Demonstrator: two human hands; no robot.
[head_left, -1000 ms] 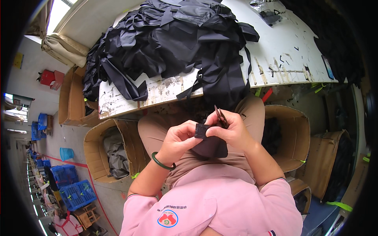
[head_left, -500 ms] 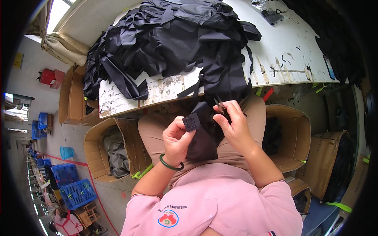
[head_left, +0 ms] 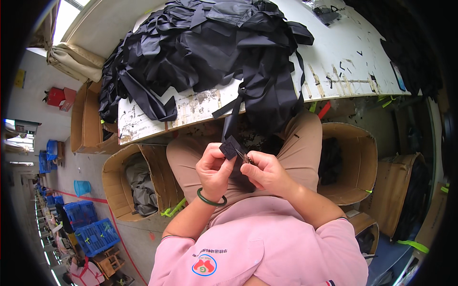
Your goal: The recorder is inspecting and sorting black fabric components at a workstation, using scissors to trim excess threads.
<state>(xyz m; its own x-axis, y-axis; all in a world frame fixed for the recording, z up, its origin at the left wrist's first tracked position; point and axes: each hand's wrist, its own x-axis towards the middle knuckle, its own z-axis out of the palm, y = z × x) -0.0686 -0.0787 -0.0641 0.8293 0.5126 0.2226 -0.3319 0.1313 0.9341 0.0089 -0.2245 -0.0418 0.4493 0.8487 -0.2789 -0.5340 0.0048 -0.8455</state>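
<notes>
My left hand (head_left: 212, 168) pinches a black fabric strap (head_left: 230, 148) near its end, where a stitched square faces up. The strap runs up toward the black cloth hanging over the table edge. In my right hand (head_left: 268, 172) is a pair of small thread snips (head_left: 244, 157), closed in by thumb and fingers. Their pointed tips lie at the right edge of the stitched square; whether they touch a thread is too small to tell. A large heap of black fabric pieces (head_left: 191, 59) covers the table in front of me.
The worn white table (head_left: 334, 62) carries dark scraps and a phone-like object (head_left: 397, 77) at right. Cardboard boxes stand at my left (head_left: 117, 183) and right (head_left: 360, 167), with fabric inside. Blue crates (head_left: 98, 235) stand on the floor farther left.
My right hand has moved left and down, bringing the snips to the stitched strap end. The strap has tilted slightly in my left hand, and black cloth has shifted off my lap.
</notes>
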